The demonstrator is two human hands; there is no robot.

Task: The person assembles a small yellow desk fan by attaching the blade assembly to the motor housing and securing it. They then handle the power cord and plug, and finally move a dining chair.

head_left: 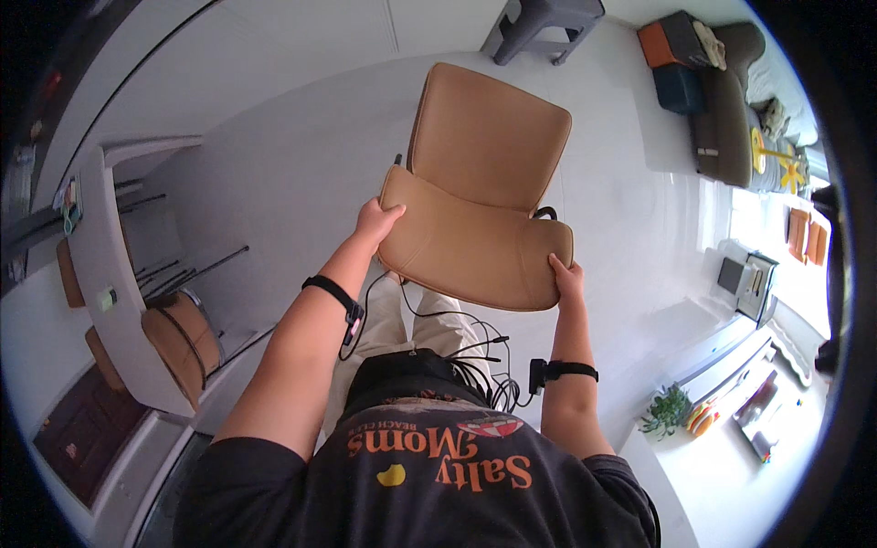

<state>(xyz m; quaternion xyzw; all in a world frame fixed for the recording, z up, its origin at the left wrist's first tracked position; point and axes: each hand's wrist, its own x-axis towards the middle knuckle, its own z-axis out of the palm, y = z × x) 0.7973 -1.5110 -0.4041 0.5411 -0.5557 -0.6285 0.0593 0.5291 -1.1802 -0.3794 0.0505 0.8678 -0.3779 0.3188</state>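
A tan leather-look chair (475,237) is held in front of my body, its seat nearer me and its backrest (489,132) farther off. At the seat's left edge, my left hand (376,222) grips with the thumb on top and the other fingers hidden underneath. My right hand (567,276) closes on the right front corner in the same way. Dark metal parts show beside the joint of seat and backrest; the chair's legs are hidden below the seat. Black straps with small devices circle both my forearms, and dark cables hang near my waist.
A grey plastic stool (545,27) stands at the far side. Along the right are a brown sofa (728,114) and a green plant (668,410). To the left, more tan chairs (181,342) with dark legs stand by a white table (128,301).
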